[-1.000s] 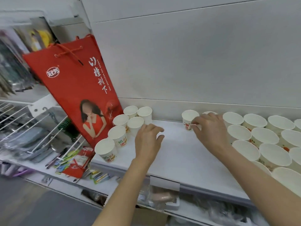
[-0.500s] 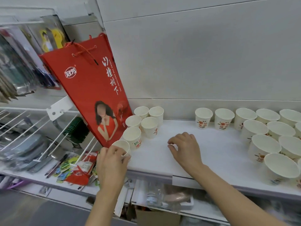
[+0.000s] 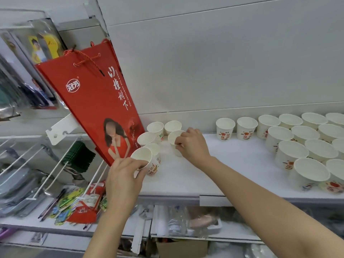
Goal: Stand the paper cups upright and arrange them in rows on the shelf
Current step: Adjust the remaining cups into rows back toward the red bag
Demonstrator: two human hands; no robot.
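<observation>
White paper cups with red and orange print stand upright on the white shelf (image 3: 232, 168). A loose cluster of several cups (image 3: 155, 128) sits at the left end beside a red gift bag. My left hand (image 3: 123, 175) grips the frontmost cup (image 3: 143, 157) of that cluster at its rim, near the shelf's front edge. My right hand (image 3: 191, 144) holds another cup (image 3: 174, 137) of the cluster by its rim and side. To the right, many cups stand in rows (image 3: 297, 135) from the back wall toward the front edge.
A red gift bag (image 3: 96, 101) leans at the shelf's left end, touching the cup cluster. Wire hooks with hanging goods (image 3: 37, 164) fill the left section. Packaged items lie on the lower shelf (image 3: 186, 222). Bare shelf surface lies between the cluster and the rows.
My right hand moved from the shelf's middle left to a cup in the cluster and took hold of it. My left hand kept its hold on the front cup. The camera shifted slightly right.
</observation>
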